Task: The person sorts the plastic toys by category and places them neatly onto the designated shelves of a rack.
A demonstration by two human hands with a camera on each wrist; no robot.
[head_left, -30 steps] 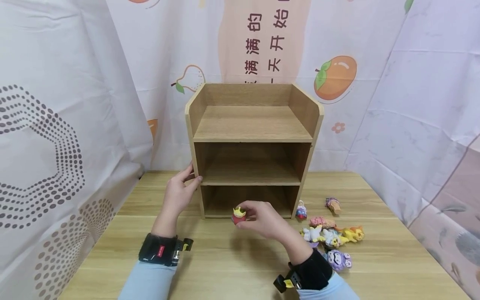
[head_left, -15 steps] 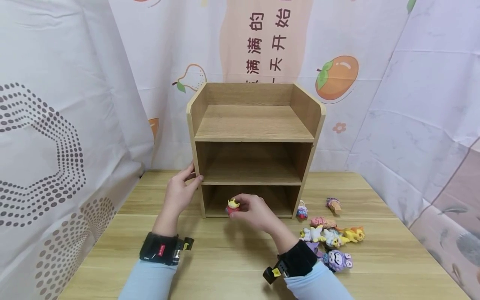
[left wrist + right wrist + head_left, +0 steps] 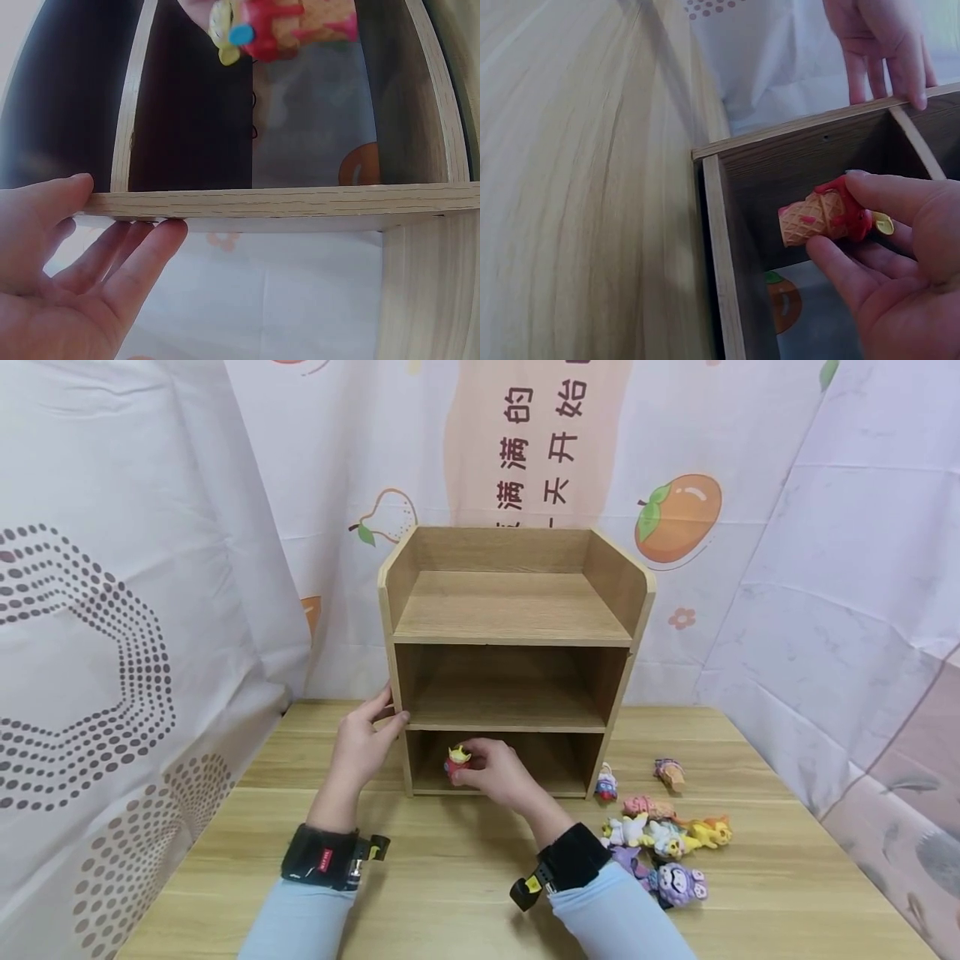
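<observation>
My right hand (image 3: 501,772) pinches a small toy figurine (image 3: 457,762) at the mouth of the shelf's lowest compartment, left of its middle. The right wrist view shows its waffle-cone base (image 3: 810,219) and red dripping coat, with a yellow part at the top. Thumb and fingertips press it from opposite sides, and it lies sideways in that view. At the wooden shelf's (image 3: 512,724) left side panel, my left hand (image 3: 362,745) grips the front edge near the middle board. Its thumb is on the front edge, the other fingers against the outer face.
Several small toy figurines lie on the table (image 3: 247,843) to the right of the shelf, among them a purple one (image 3: 678,883), a yellow one (image 3: 708,832) and a cone-shaped one (image 3: 670,773). A printed curtain (image 3: 525,460) hangs behind the shelf.
My right hand has carried the figurine forward and slightly left, from in front of the shelf to the lowest compartment's mouth. The left hand keeps its hold on the side panel.
</observation>
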